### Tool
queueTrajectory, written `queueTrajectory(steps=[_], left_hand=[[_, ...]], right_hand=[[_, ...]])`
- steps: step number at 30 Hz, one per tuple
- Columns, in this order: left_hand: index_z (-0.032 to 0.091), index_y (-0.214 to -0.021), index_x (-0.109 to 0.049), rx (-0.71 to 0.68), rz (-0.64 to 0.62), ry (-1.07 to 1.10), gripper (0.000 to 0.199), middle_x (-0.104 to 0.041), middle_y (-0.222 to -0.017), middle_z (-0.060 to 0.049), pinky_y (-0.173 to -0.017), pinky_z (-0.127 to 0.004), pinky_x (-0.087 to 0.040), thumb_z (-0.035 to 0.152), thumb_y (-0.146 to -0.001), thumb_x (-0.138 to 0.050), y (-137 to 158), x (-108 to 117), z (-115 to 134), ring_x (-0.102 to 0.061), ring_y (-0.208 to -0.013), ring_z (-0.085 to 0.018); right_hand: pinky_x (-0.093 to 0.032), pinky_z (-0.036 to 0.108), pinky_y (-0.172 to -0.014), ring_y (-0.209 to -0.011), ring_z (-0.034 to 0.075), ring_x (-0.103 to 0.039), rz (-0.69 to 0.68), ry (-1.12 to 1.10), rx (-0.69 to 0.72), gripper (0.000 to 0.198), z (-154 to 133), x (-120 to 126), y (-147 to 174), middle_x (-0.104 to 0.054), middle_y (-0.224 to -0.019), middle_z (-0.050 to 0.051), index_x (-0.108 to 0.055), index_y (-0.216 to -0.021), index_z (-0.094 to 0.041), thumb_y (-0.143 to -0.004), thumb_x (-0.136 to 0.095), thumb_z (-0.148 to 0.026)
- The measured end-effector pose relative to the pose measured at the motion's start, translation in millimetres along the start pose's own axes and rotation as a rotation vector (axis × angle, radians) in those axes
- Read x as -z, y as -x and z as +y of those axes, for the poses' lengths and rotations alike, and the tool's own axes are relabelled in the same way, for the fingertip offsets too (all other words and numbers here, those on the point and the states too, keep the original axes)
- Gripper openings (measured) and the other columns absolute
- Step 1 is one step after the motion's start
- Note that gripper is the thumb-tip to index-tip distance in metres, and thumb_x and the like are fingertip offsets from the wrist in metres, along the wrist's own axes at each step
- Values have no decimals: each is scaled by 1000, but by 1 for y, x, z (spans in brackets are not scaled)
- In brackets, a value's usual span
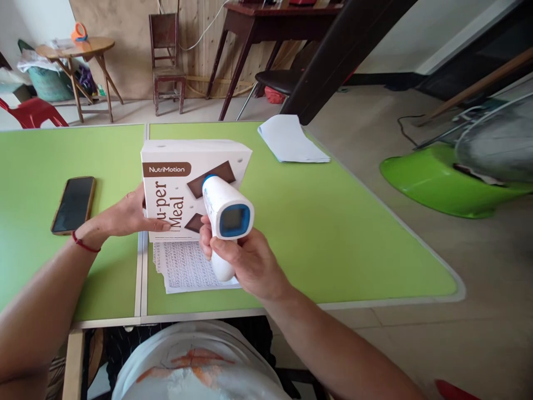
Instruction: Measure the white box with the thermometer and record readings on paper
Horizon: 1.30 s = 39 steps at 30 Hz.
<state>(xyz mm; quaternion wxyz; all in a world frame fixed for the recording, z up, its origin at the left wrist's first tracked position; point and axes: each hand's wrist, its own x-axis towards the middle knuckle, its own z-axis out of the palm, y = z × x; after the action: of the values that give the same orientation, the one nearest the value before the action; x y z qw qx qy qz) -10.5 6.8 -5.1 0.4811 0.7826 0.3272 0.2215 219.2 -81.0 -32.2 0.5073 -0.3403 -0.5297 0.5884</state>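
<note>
My left hand (pixel 135 212) grips the left side of a white and brown NutriMotion box (pixel 164 194), thumb across its front. The box is upright over the green table, its printed face towards me. In my right hand (pixel 245 255) is a white infrared thermometer (pixel 222 200) with a blue-framed grey screen turned to me. My fingers wrap its handle. The thermometer's front end points at the box and covers part of it; whether they touch I cannot tell. Handwritten sheets of paper (pixel 187 272) lie below the box, partly hidden.
A phone (pixel 74 204) lies left on the green table (pixel 333 239). White papers (pixel 291 139) rest near the far edge, by a dark slanted post (pixel 333 50). Beyond stand a wooden chair (pixel 164 50) and a dark red table (pixel 254 22). A green plastic seat (pixel 441 180) is at right.
</note>
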Motion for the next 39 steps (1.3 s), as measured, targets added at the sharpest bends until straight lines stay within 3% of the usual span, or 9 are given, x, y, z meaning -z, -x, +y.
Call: queueTrajectory(steps=[6, 9, 12, 19, 30, 32, 35, 37, 39], left_hand=[[15, -126, -48, 1, 150, -53, 65, -66, -114, -12, -79, -35, -57, 34, -72, -80, 1, 9, -1, -65, -102, -27], [13, -124, -50, -1, 293, -120, 67, -63, -120, -15, -87, -42, -55, 39, -70, -81, 1, 15, -6, -60, -111, -30], [12, -116, -57, -7, 361, -157, 60, -60, -126, -15, -92, -45, -52, 42, -69, -81, 1, 19, -10, -57, -116, -31], [13, -107, -61, 18, 448, -225, 55, -64, -117, -13, -95, -50, -50, 46, -68, -79, -2, 19, -18, -58, -113, -32], [16, -107, -59, -48, 361, -370, 51, -63, -119, -11, -102, -48, -46, 53, -74, -74, -4, 23, -21, -56, -115, -32], [18, -121, -51, -52, 444, -438, 67, -56, -128, -11, -106, -50, -41, 61, -73, -71, -2, 20, -19, -50, -122, -33], [19, -140, -27, -145, 731, -606, 93, -38, -140, -12, -107, -49, -38, 72, -73, -64, 5, 12, -14, -38, -132, -33], [20, -140, -21, -218, 932, -771, 89, -34, -135, -12, -101, -47, -44, 70, -77, -60, 10, 5, -8, -40, -125, -30], [21, -131, -30, -309, 1067, -952, 72, -40, -120, -10, -91, -47, -48, 58, -80, -64, 14, -2, 1, -46, -113, -27]], right_hand=[[-52, 32, -63, -71, 18, -60, -64, 455, 190, 26, -31, 61, -25, -66, -80, 2, -68, -90, -23, -73, -76, -39], [-53, 42, -88, -98, 25, -63, 38, 700, 210, 51, -24, 98, -45, -68, -105, 4, -67, -111, -24, -64, -82, -39], [-53, 46, -90, -98, 27, -65, 135, 917, 210, 53, 0, 122, -59, -68, -106, 8, -66, -114, -21, -64, -80, -31], [-54, 47, -80, -85, 29, -66, 115, 1249, 319, 42, 34, 131, -68, -71, -97, 11, -69, -109, -17, -67, -65, -16], [-49, 51, -87, -90, 30, -65, 52, 1299, 364, 32, 39, 135, -76, -73, -97, 9, -71, -101, -19, -69, -67, -19], [-49, 50, -87, -93, 30, -64, 72, 1289, 415, 30, 34, 134, -72, -72, -100, 10, -71, -99, -19, -69, -67, -18], [-53, 43, -77, -84, 25, -64, 43, 1213, 466, 17, 22, 129, -59, -70, -90, 9, -73, -89, -20, -75, -63, -19], [-52, 36, -65, -72, 20, -62, -54, 1193, 415, 14, 16, 125, -49, -69, -82, 5, -73, -86, -22, -80, -60, -20], [-48, 32, -56, -66, 18, -60, -145, 1268, 353, 19, 12, 122, -41, -68, -81, 4, -73, -91, -23, -81, -58, -18]])
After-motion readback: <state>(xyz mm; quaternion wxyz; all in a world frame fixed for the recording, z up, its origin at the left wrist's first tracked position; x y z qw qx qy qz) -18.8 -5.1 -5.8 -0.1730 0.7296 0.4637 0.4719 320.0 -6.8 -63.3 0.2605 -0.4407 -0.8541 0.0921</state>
